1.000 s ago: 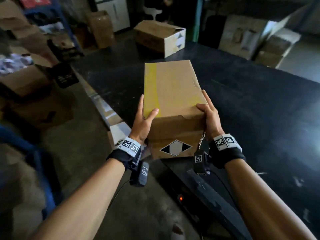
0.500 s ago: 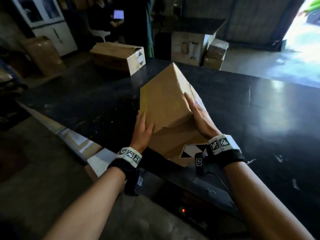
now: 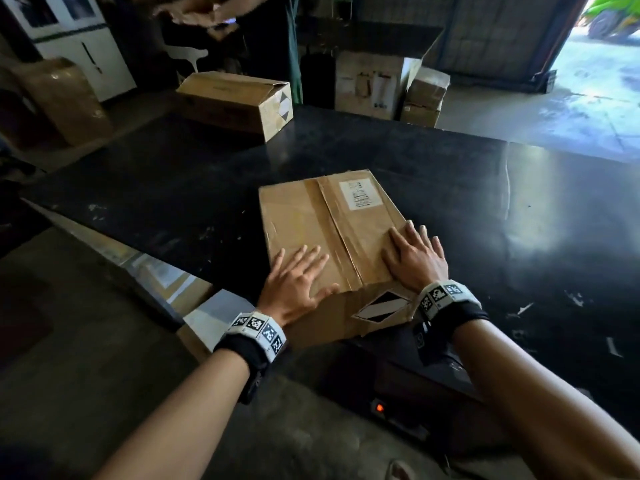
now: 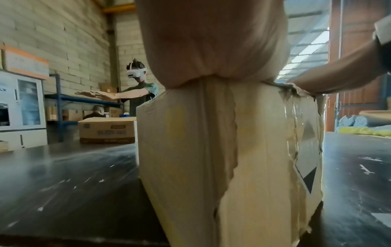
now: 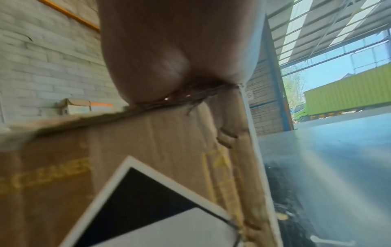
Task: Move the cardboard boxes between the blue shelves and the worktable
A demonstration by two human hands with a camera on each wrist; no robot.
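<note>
Two cardboard boxes lie on the black worktable [image 3: 467,188]: the near box [image 3: 311,216] under the flat left hand [image 3: 294,285] and right hand [image 3: 415,261], the far box [image 3: 235,98] untouched.

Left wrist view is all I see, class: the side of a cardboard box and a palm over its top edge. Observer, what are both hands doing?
Observer: The head view shows the left hand and the right hand lying flat, fingers straight, on top of the cardboard box, which lies flat on the worktable. Neither has a grip.
Operator: Is anything between the hands?
Observer: A tape seam runs along the top and passes between them.
Operator: Are there any markings on top?
Observer: A white label sits at the far end, to the right of the seam.
</note>
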